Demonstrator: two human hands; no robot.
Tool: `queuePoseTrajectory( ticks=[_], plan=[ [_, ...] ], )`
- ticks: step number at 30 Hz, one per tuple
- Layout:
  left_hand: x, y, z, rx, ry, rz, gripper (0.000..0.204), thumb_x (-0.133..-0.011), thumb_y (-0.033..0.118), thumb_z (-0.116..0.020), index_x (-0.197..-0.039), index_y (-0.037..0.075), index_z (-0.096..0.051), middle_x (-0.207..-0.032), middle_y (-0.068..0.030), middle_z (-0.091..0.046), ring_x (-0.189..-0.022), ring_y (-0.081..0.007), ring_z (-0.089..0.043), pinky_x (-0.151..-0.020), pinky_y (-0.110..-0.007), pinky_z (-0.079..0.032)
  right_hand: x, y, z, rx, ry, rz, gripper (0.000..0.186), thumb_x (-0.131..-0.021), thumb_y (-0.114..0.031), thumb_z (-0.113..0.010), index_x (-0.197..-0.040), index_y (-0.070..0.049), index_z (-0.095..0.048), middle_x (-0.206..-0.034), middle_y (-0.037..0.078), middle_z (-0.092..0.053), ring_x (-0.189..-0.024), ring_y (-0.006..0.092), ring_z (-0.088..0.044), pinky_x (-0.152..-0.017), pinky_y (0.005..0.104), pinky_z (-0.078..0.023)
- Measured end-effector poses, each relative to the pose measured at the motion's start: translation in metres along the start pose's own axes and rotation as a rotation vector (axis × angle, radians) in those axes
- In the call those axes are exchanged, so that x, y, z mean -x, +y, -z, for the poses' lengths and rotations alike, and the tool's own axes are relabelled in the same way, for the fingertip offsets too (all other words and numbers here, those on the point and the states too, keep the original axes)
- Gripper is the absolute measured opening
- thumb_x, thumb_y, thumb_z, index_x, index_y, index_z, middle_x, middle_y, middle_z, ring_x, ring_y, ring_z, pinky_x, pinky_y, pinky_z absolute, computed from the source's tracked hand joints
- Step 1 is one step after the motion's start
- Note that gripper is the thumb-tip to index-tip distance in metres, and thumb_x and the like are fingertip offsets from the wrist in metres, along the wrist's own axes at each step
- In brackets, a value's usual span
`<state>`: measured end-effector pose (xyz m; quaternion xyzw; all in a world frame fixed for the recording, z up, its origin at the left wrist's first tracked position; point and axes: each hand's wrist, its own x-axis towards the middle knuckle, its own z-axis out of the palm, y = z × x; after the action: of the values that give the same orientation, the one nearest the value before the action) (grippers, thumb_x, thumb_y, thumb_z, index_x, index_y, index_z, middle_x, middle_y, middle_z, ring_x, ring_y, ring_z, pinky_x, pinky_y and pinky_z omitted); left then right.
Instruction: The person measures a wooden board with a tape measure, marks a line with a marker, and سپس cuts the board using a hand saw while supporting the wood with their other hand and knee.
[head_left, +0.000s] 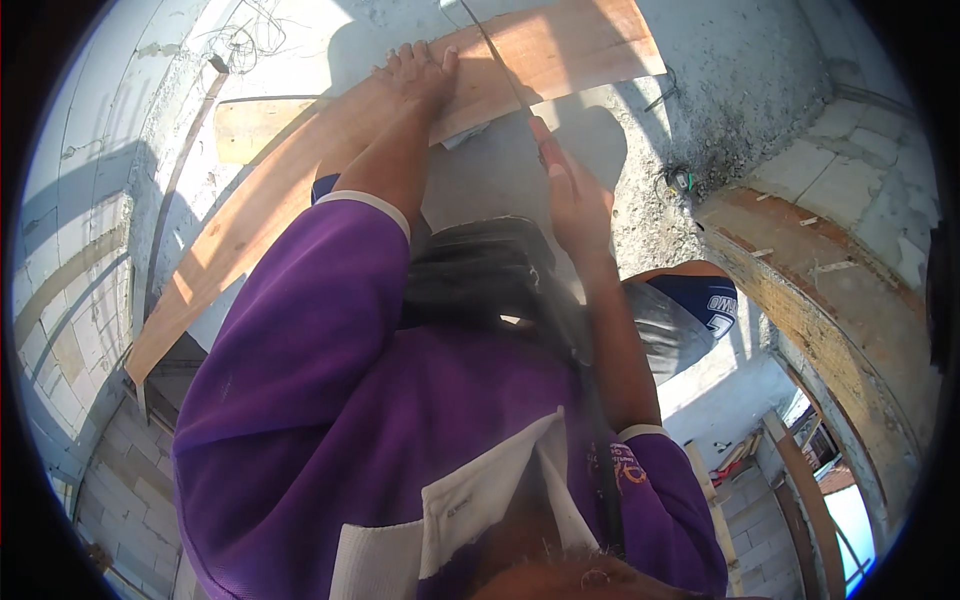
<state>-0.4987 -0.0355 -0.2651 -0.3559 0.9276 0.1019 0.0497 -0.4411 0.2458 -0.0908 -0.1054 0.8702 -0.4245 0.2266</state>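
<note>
A long, reddish-brown wooden board point(570, 50) runs from the lower left to the upper right, its line bent by the lens. My left hand point(418, 78) lies on it, fingers spread and flat against the surface. In my right hand point(582, 212), closed fingers grip the orange-red handle of a handsaw point(542, 138). The thin blade slants up and to the left across the board, to the right of my left hand. Its far tip is lost in the glare at the top. Whether the teeth have cut into the wood, I cannot tell.
A shorter, paler plank point(262, 128) lies at the long board's left side. Loose wire point(245, 42) is tangled at the upper left. Right of my knees, a small green and black object point(680, 180) rests on rough concrete. Timber formwork point(800, 300) edges the right side; block walls point(70, 290) rise left.
</note>
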Motion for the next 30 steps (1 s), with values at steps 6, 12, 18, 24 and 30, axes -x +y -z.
queuePoseTrajectory(
  ticks=[6,12,18,24,30],
  plan=[
    [-0.001,-0.004,-0.002,0.031,-0.001,-0.004,0.077,-0.099,0.067,-0.036,-0.152,0.012,-0.048,-0.158,-0.0113,-0.044,-0.154,-0.0361,-0.028,-0.123,-0.068,-0.007,-0.005,-0.008,0.007,-0.033,0.09,0.147,0.035,-0.1,-0.02,-0.059,-0.123,0.004,-0.068,-0.09,0.026,-0.071,-0.079,0.0385,-0.073,-0.074,0.0402,-0.056],
    [-0.001,-0.009,-0.015,0.062,0.079,-0.028,0.08,-0.099,0.07,-0.034,-0.151,0.012,-0.048,-0.156,-0.013,-0.046,-0.152,-0.0363,-0.029,-0.122,-0.069,-0.007,0.049,-0.018,0.021,-0.102,0.1,0.107,0.036,-0.101,-0.018,-0.058,-0.128,0.005,-0.065,-0.092,0.026,-0.072,-0.074,0.0322,-0.071,-0.072,0.0376,-0.055],
    [-0.008,-0.004,-0.003,-0.009,-0.037,-0.003,0.077,-0.1,0.069,-0.033,-0.145,0.012,-0.055,-0.149,-0.0131,-0.053,-0.145,-0.036,-0.039,-0.122,-0.067,-0.015,0.06,-0.005,0.037,-0.176,0.128,0.111,0.035,-0.101,-0.017,-0.058,-0.127,0.005,-0.067,-0.095,0.024,-0.074,-0.077,0.0241,-0.071,-0.075,0.0357,-0.055],
    [-0.018,0.005,0.011,0.109,-0.061,0.066,0.077,-0.098,0.071,-0.035,-0.143,0.015,-0.06,-0.147,-0.0158,-0.056,-0.143,-0.0352,-0.044,-0.122,-0.06,-0.017,0.025,0.022,0.016,-0.282,0.163,0.022,0.034,-0.1,-0.018,-0.059,-0.124,0.004,-0.068,-0.089,0.027,-0.07,-0.074,0.0319,-0.071,-0.074,0.0375,-0.055],
    [-0.023,0.003,0.009,0.096,-0.087,0.07,0.074,-0.1,0.07,-0.031,-0.148,0.019,-0.057,-0.154,-0.0092,-0.052,-0.145,-0.0326,-0.043,-0.123,-0.06,-0.018,0.082,0.004,0.041,-0.136,0.072,0.056,0.036,-0.1,-0.017,-0.06,-0.128,0.005,-0.066,-0.084,0.02,-0.072,-0.067,0.0206,-0.068,-0.067,0.0352,-0.053]
  ],
)
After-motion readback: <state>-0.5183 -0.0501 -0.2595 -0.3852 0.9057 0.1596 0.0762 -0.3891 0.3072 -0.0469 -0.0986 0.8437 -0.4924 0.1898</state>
